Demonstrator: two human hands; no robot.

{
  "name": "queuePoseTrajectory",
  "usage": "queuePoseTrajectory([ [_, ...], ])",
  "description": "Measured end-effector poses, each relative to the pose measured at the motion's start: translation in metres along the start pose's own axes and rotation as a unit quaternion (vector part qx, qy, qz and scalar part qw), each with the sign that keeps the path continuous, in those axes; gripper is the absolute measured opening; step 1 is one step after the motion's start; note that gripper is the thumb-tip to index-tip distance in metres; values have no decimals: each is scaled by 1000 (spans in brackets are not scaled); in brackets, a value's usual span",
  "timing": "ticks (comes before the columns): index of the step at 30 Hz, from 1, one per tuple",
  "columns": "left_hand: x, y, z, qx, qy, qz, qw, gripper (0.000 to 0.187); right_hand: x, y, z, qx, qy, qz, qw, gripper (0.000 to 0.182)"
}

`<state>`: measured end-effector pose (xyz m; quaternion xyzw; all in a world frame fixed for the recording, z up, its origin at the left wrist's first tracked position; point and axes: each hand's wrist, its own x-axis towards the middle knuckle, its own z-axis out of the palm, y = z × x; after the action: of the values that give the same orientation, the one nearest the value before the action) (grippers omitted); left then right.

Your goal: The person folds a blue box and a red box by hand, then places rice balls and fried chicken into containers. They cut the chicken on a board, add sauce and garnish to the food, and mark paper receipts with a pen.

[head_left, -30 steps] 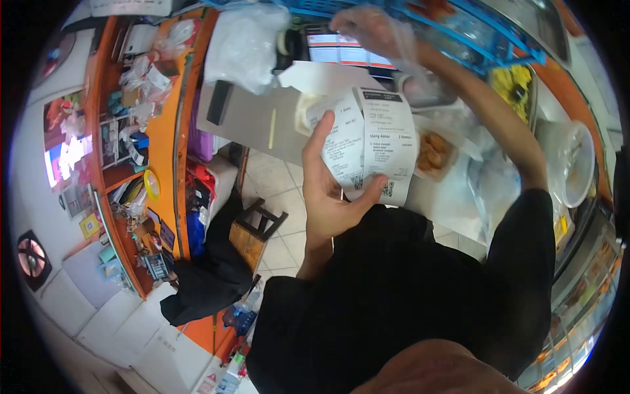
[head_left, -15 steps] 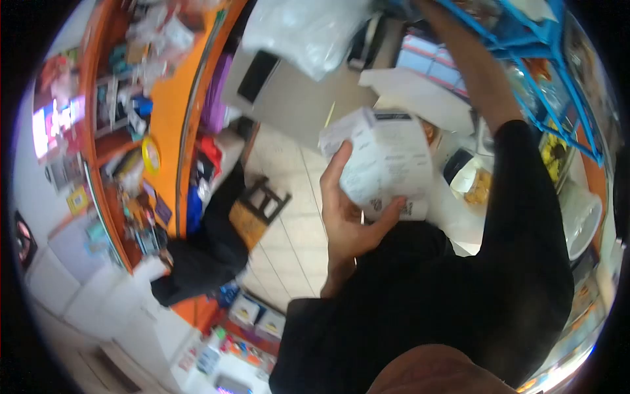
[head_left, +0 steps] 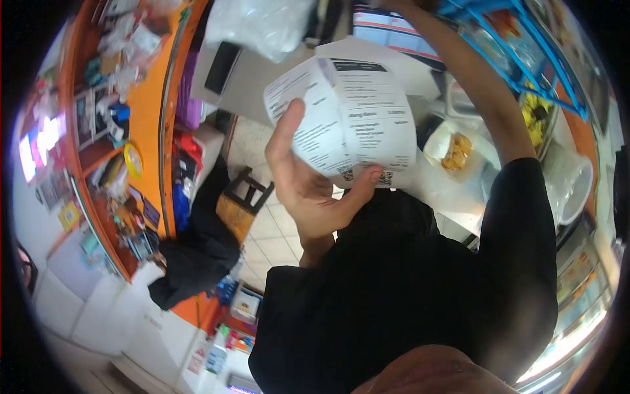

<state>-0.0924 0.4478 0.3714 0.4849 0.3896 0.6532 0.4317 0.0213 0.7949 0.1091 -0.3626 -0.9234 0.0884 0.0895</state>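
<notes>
White printed paper slips [head_left: 377, 125] with QR codes at their lower ends are gripped in my left hand [head_left: 308, 190], with the thumb pressed on their lower edge and a finger along the left side. My right arm stretches up to the top edge, where my right hand [head_left: 399, 4] is mostly cut off beside a blue and white box [head_left: 394, 29]; its fingers cannot be made out. Right of the slips, yellowish food [head_left: 456, 154] sits in white paper on the counter.
A clear plastic bag [head_left: 259, 23] and a dark flat object [head_left: 223, 67] lie at the upper left. Blue racks [head_left: 518, 52] stand at the upper right. A person in black [head_left: 197, 262] is by a wooden stool [head_left: 237, 203], beside orange shelving [head_left: 147, 125].
My left hand and the slips have shifted left and up in view, and the print shows larger. The surroundings have also shifted left. My right hand remains at the top edge.
</notes>
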Motion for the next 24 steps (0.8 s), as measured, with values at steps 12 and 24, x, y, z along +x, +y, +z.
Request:
queuePoseTrajectory([
  [12, -39, -8, 112, 126, -76, 22, 989, 66, -332, -153, -284, 444, 235, 341, 794, 35],
  [24, -91, -38, 295, 17, -227, 27, 973, 65, -834, -173, -197, 57, 418, 811, 405, 28],
])
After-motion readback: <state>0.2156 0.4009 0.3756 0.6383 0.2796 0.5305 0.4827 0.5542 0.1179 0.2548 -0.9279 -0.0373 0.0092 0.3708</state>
